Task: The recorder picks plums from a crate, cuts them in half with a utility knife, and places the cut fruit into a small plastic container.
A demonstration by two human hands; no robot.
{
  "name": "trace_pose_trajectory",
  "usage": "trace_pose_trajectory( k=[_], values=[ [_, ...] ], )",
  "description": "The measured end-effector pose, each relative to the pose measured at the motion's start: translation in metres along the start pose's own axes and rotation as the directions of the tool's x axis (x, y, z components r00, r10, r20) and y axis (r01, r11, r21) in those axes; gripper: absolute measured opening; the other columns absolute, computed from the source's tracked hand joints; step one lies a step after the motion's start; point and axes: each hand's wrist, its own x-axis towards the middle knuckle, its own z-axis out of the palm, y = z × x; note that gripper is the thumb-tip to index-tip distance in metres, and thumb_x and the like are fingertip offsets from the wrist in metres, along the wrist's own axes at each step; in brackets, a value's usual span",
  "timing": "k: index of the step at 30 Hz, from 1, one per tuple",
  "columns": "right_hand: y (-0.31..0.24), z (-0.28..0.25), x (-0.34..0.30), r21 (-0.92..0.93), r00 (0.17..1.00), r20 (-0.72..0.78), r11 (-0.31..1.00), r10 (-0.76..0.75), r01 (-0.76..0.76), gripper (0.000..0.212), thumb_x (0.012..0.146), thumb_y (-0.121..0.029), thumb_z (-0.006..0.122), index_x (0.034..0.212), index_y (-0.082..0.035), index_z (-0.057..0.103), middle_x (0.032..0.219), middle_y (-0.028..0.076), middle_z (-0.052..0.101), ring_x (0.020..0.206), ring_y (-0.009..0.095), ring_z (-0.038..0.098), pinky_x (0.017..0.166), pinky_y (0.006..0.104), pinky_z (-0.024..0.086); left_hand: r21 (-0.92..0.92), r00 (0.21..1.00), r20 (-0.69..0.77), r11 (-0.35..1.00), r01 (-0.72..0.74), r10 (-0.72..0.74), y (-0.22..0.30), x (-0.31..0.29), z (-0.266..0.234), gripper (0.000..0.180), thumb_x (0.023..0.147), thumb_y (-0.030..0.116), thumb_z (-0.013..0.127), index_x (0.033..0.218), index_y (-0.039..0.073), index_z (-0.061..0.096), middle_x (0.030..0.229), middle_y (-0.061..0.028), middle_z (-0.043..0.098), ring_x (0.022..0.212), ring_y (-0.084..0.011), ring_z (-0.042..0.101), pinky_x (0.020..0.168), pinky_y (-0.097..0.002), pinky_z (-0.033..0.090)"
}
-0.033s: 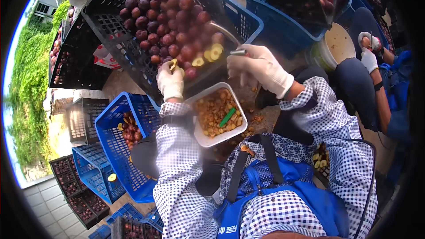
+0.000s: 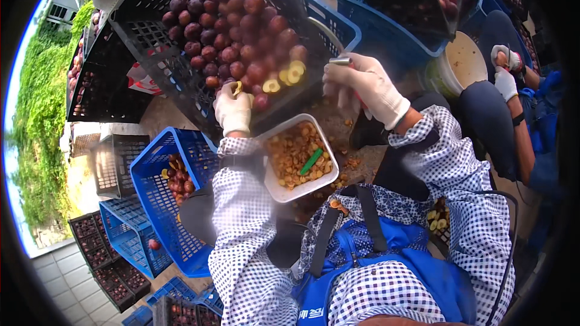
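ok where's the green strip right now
Near the middle of the head view, the green strip lies on the brownish bits inside the white tub, toward its right side.

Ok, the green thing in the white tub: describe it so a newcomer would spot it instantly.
Find the large black crate of dark red fruit at the top. Just below it in the view sits a white rectangular tub of brownish-yellow scraps. On them lies the slim, straight green object, set slantwise, the only bright green thing there.
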Motion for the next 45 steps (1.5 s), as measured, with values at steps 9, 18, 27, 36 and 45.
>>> trace_pose_trajectory(
  k=[9, 18, 27, 36, 45],
  values=[
    [-0.016, -0.017, -0.008, 0.149, 0.989, -0.146, 0.989, 0.032, -0.010, 0.032, 0.093, -0.033, 0.067, 0.105, -0.003, 0.066, 0.083, 0.006, 0.070, 0.058, 0.007, 0.059, 0.049, 0.0193, 0.042, 0.280, 0.942, 0.288, 0.926, -0.255, 0.173, 0.081, 0.061, 0.058, 0.051, 0.081, 0.052, 0.069, 0.112, 0.011, 0.071, 0.114, -0.0159, 0.070, 0.110, -0.0381, 0.060, 0.096, -0.0456, 0.046],
    [-0.003, -0.017, 0.002, 0.135, 0.997, -0.064, 0.990, 0.035, -0.026, 0.030, 0.092, -0.030, 0.067, 0.101, -0.001, 0.065, 0.082, 0.006, 0.068, 0.057, 0.007, 0.059, 0.050, 0.0210, 0.043, -0.690, 0.858, 0.514, 0.601, 0.403, 0.015, 0.100, 0.033, 0.016, 0.038, 0.086, 0.031, 0.072, 0.114, 0.007, 0.064, 0.096, -0.0066, 0.067, 0.091, -0.0230, 0.067, 0.082, -0.0373, 0.054],
    [0.011, 0.034, -0.031, -0.044, 0.917, 0.105, 0.919, -0.385, 0.391, 0.028, 0.082, -0.010, 0.077, 0.108, -0.001, 0.072, 0.093, 0.006, 0.070, 0.092, 0.013, 0.067, 0.080, 0.0293, 0.053, -0.765, 0.774, 0.597, -0.143, 0.629, 0.212, 0.103, -0.102, -0.078, 0.053, 0.097, 0.059, 0.056, 0.114, 0.010, 0.062, 0.091, -0.0002, 0.063, 0.073, -0.0133, 0.059, 0.060, -0.0282, 0.049],
    [0.043, 0.063, -0.076, -0.638, 0.568, 0.536, 0.141, -0.625, 0.757, 0.023, 0.072, -0.007, 0.075, 0.093, -0.007, 0.067, 0.087, 0.011, 0.061, 0.075, 0.033, 0.067, 0.065, 0.0402, 0.055, -0.713, 0.747, 0.665, 0.314, 0.627, 0.016, 0.072, -0.186, -0.096, 0.053, 0.100, 0.061, 0.049, 0.104, 0.011, 0.067, 0.076, 0.0017, 0.062, 0.052, -0.0061, 0.051, 0.044, -0.0220, 0.037],
    [0.083, 0.038, -0.066, -0.781, 0.646, 0.408, 0.119, -0.646, 0.613, 0.019, 0.070, -0.016, 0.074, 0.085, -0.007, 0.067, 0.083, 0.016, 0.063, 0.077, 0.037, 0.065, 0.064, 0.0440, 0.052, -0.894, 0.692, 0.442, 0.344, 0.287, 0.571, 0.067, -0.258, -0.059, 0.018, 0.089, 0.008, 0.063, 0.106, 0.001, 0.063, 0.098, -0.0064, 0.061, 0.087, -0.0187, 0.062, 0.077, -0.0276, 0.051]
  ],
)
